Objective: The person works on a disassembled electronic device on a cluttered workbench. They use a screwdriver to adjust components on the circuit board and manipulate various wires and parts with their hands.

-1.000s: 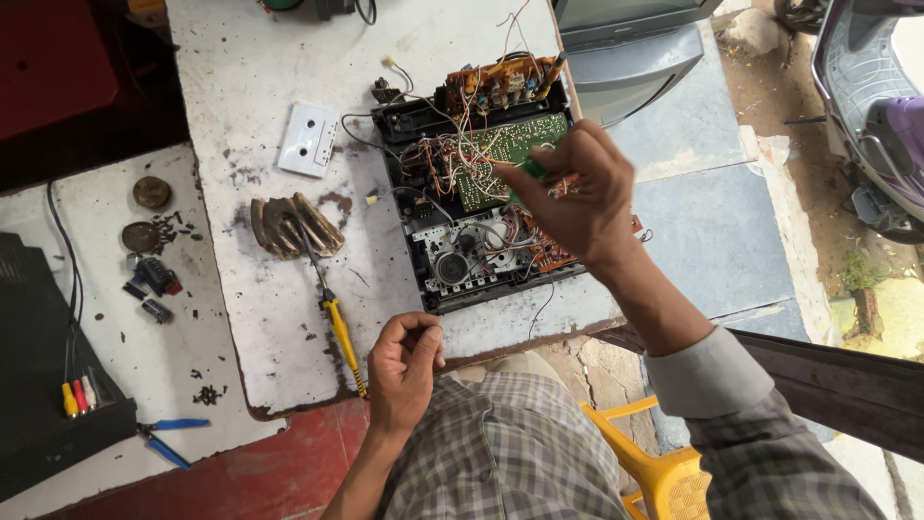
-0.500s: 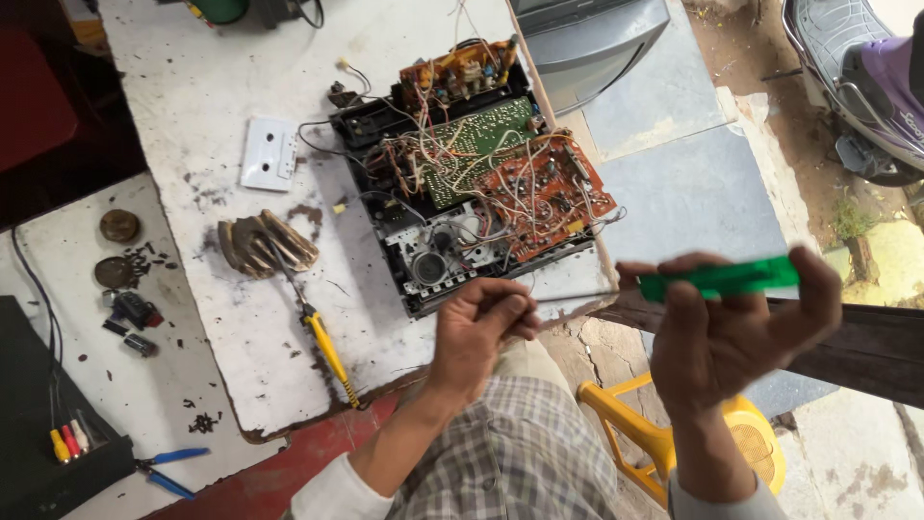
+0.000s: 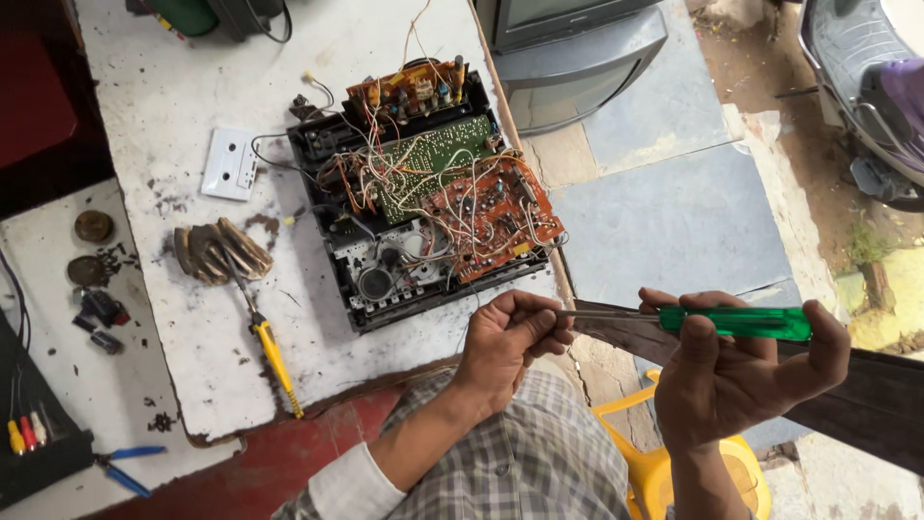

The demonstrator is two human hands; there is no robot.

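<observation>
Over your lap, just off the near edge of the white worktable (image 3: 164, 106), you are holding a screwdriver (image 3: 693, 320) level between both hands. Your right hand (image 3: 741, 376) is gripping its clear green handle, fingers curling up around it and the thumb lying on top. Your left hand (image 3: 505, 342) is pinching the bare metal shaft near its tip, fingers folded in on it. The tool is lying roughly horizontal, handle to your right, tip to your left, and it is touching nothing but your hands.

Just beyond your left hand, the opened cassette player (image 3: 423, 193) is sitting on the table with its black chassis exposed. A green circuit board (image 3: 433, 159) is lying across the middle, an orange-brown board (image 3: 491, 217) is tilting out toward the near right corner, and a smaller board (image 3: 409, 91) is standing at the far end, all tangled in thin wires. The tape mechanism (image 3: 385, 274) is showing at the near side.

Left of the player, a white cassette (image 3: 229, 164) is resting flat, and near it a brownish bundle of metal strips (image 3: 221, 252) is lying beside a soldering iron (image 3: 265, 332) with a yellow handle. Farther left, small dark parts (image 3: 96, 279) are sitting on a lower white surface, with blue-handled pliers (image 3: 125, 467) near its front edge. A yellow plastic stool (image 3: 664, 462) is showing under your right forearm.
</observation>
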